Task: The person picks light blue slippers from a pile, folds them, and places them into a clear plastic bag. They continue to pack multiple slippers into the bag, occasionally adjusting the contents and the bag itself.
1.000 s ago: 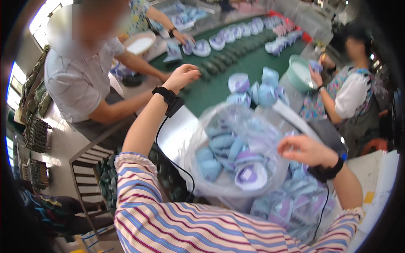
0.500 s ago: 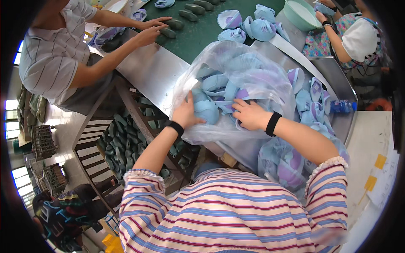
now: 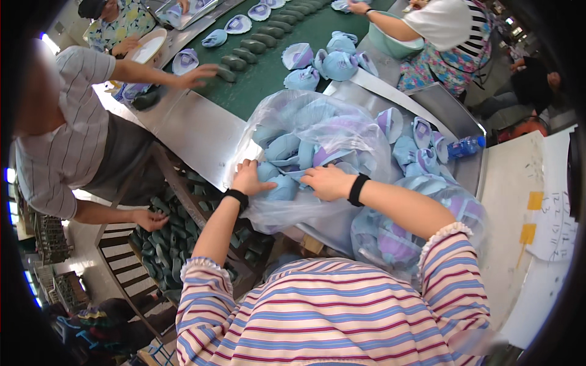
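In front of me a clear plastic bag (image 3: pixel 268 221) lies open, filled with light-blue and purple shoe uppers (image 3: pixel 284 146). My left hand (image 3: pixel 249 179) is at the bag's left side, thumb spread away from the fingers, against a rounded blue upper (image 3: pixel 282 188). From the right, my right hand (image 3: pixel 329 182) reaches into the mouth of the bag. Its fingers are bent onto a blue upper, with the thumb hidden.
A second bag of uppers (image 3: pixel 397 241) sits under my right forearm. Beyond, a green conveyor belt (image 3: pixel 244 100) carries dark shoe lasts (image 3: pixel 258 40) and loose uppers (image 3: pixel 339 65). A co-worker (image 3: pixel 67 122) stands left beside a rack of lasts (image 3: pixel 162 244). A blue bottle (image 3: pixel 465 147) lies right.
The view has shifted, so the bag and belt appear farther left. My hands stay in the bag, slightly closer together. The co-worker at left has lowered one hand toward the rack of lasts.
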### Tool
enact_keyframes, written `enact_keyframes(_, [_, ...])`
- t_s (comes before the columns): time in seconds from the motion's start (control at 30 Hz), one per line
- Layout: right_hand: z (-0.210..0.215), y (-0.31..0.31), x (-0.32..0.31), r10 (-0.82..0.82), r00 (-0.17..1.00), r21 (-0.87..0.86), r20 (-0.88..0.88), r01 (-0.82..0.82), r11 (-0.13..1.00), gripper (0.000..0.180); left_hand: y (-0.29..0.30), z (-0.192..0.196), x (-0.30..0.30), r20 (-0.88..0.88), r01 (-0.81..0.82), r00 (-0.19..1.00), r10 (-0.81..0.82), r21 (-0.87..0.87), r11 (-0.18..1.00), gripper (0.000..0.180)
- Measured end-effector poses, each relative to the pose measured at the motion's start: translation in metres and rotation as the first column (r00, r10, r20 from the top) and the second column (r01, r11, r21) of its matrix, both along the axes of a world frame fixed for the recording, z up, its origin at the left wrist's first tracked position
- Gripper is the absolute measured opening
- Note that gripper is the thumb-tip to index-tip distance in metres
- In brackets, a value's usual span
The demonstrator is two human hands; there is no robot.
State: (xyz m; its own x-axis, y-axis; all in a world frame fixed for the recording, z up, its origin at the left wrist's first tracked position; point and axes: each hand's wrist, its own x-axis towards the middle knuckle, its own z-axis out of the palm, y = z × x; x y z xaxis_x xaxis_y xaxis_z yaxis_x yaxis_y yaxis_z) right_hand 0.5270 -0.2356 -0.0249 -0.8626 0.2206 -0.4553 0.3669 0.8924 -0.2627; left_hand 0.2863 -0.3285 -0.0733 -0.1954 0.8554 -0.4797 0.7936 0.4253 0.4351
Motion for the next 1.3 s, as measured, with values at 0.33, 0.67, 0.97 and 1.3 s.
enact_keyframes(0.33, [-0.02, 0.016, 0.007, -0.106, 0.991, -0.077, -0.076, 0.1, 0.992, 0.035, -0.043, -0.001, 0.048, 0.219, 0.206, 0.927, -0.303, 0.375, 0.904, 0.105])
enact_keyframes(0.67, [-0.013, 0.02, 0.007, -0.162, 0.985, -0.167, -0.056, 0.151, 0.974, 0.047, -0.041, 0.007, 0.068, -0.078, 0.337, 0.939, -0.336, 0.416, 0.845, 0.076])
enact_keyframes(0.97, [0.054, 0.025, 0.02, -0.676, 0.715, -0.778, -0.178, 0.318, 0.541, 0.053, -0.043, 0.07, 0.032, 0.568, -0.535, 0.812, 0.132, 0.635, 0.558, 0.076])
enact_keyframes(1.3, [0.091, 0.021, 0.006, -0.924, 0.342, -0.983, -0.173, -0.005, 0.183, 0.1, 0.003, 0.126, 0.064, 0.992, -0.711, 0.095, -0.086, 0.128, 0.692, 0.065])
